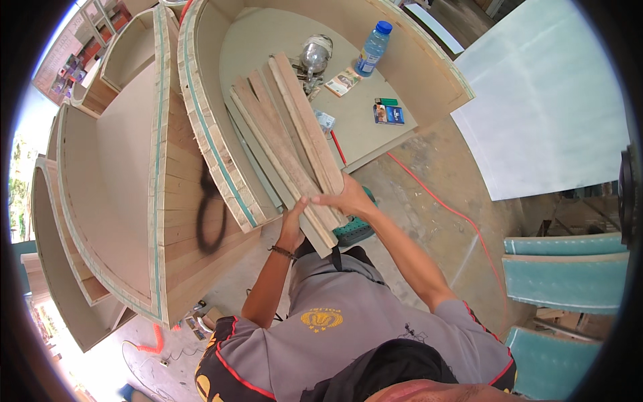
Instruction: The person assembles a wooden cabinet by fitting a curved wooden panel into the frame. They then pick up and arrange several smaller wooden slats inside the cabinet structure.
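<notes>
A bundle of several long wooden strips (298,134) slants away from my body, its far ends fanned apart over the floor of a curved wooden frame (234,157). My left hand (292,224) is closed round the near left side of the bundle. On the right side, my right hand (349,197) grips the strips, its thumb laid across the top close to my left thumb. Beyond the far ends, a spray gun with a metal cup (315,57) sits on the panel inside the frame.
Inside the frame stand a blue-capped bottle (374,48), a small blue box (388,114), a green lighter (386,102) and a red pen-like stick (338,147). More curved wooden frames (110,174) lean at the left. A red hose (455,211) crosses the floor; teal curved panels (562,278) lie right.
</notes>
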A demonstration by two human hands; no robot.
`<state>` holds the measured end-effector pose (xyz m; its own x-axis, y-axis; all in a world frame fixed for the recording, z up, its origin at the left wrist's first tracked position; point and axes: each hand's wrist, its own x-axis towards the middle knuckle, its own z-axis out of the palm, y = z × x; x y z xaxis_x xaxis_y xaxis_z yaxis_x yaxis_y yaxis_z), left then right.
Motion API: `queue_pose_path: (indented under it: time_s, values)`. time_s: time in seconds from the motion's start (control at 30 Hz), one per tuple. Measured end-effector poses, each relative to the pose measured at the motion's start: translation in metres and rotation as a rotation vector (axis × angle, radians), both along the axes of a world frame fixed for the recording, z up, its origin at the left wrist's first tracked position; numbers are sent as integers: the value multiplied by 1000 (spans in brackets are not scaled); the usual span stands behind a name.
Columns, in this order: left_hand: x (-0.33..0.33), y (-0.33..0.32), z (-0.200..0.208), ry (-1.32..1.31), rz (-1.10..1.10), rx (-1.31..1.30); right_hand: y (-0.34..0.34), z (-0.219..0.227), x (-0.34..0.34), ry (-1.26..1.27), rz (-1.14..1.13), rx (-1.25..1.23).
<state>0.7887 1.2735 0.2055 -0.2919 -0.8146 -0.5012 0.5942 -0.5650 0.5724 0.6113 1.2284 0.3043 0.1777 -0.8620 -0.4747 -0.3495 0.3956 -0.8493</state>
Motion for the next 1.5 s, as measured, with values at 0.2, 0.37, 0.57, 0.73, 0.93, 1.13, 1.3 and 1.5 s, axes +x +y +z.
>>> queue_pose_path:
  time_s: [0.2,0.37,0.57,0.73,0.93,1.13,1.3,1.5]
  values:
    - [-8,2,18,62,63,31,12,29,7,140,50,-170]
    - [-11,4,40,49,110,-12,18,37,10,210,50,-274]
    - [-32,6,55,-16,142,-59,21,29,-9,-75,44,-337]
    - [-65,26,67,-145,191,-119,39,16,-48,-301,80,-322]
    - [-142,86,95,-266,138,-208,102,20,-130,-398,114,-291]
    - [-269,163,105,-503,142,-416,192,27,-269,-106,108,-336]
    - [-361,222,105,-245,92,-508,279,61,-361,-23,-59,-268]
    - [-385,270,110,-289,-164,-660,379,55,-375,3,-329,-363]
